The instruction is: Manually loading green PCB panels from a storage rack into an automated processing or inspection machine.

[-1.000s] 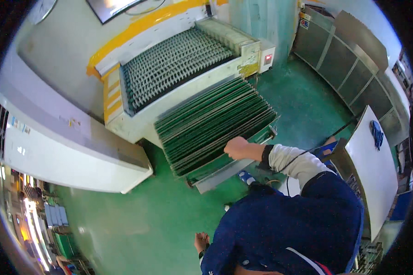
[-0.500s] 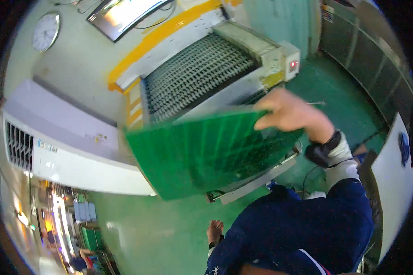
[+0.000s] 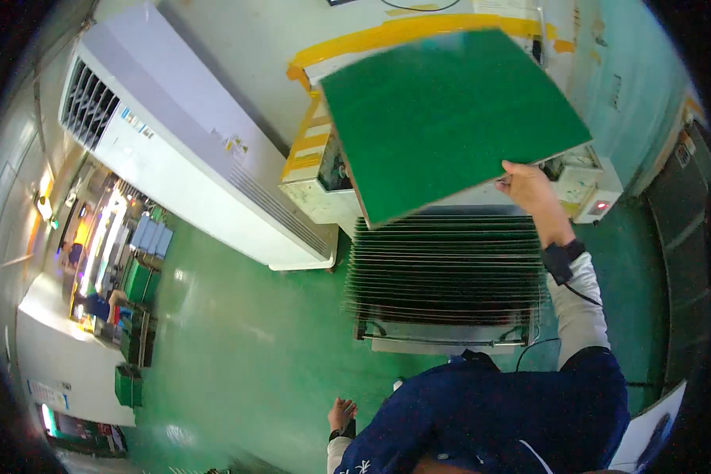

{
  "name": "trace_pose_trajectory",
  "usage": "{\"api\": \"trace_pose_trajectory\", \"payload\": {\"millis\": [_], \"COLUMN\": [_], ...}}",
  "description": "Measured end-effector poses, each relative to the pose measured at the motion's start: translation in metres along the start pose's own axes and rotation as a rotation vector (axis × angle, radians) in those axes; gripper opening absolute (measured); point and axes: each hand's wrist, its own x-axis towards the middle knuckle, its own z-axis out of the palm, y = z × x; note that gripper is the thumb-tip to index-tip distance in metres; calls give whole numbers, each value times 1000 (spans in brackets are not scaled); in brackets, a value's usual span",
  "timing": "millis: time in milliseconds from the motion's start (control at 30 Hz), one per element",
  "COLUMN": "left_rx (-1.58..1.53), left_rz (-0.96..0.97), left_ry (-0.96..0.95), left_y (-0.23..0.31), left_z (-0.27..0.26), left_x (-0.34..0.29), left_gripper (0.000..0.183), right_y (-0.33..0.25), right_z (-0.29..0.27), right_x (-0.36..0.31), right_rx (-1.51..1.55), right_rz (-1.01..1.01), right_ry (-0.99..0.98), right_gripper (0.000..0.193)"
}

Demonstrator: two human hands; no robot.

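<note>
Green rectangular panel (image 3: 454, 122) raised in the right hand (image 3: 527, 189), reaching forward and left from its grip.
The right hand pinches the panel's near edge by its right corner, one digit over the green face, the others mostly hidden beneath; a black wrist strap (image 3: 562, 262) with a cable sits just behind it. Below that hand and to its left stands a slotted rack (image 3: 446, 272) of thin, closely spaced sheets. Ahead, partly covered by the panel, is a white machine (image 3: 317, 197) with yellow stripes; a control box (image 3: 606, 189) with a red display is to the hand's right. The left hand (image 3: 342, 413), well back and left, is loosely curled; I cannot tell whether its fingertips meet. A tall white air conditioner (image 3: 205, 170) lies ahead and left of it.
</note>
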Motion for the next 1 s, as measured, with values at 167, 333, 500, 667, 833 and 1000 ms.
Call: {"api": "trace_pose_trajectory", "payload": {"millis": [167, 333, 500, 667, 833, 1000], "left_rx": [-25, -115, -114, -165, -131, -133], "left_rz": [69, 100, 86, 55, 65, 34], "left_ry": [91, 118, 224, 223, 272, 278], "left_y": [-18, -47, -58, -75, -63, -55], "left_z": [14, 2, -1, -5, 7, 26], "left_x": [-43, -71, -90, -90, -91, -93], "left_gripper": [45, 46, 46, 46, 46, 44], "right_y": [63, 93, 79, 78, 94, 84], "right_z": [-31, -29, -29, 9, 15, 16], "right_x": [102, 158, 181, 185, 200, 229], "right_rx": [136, 239, -244, -1418, -1996, -2022], "right_rz": [63, 131, 302, -320, -483, -326], "right_ry": [8, -11, -28, -60, -160, -122], "right_gripper": [8, 12, 32, 32, 48, 54]}}
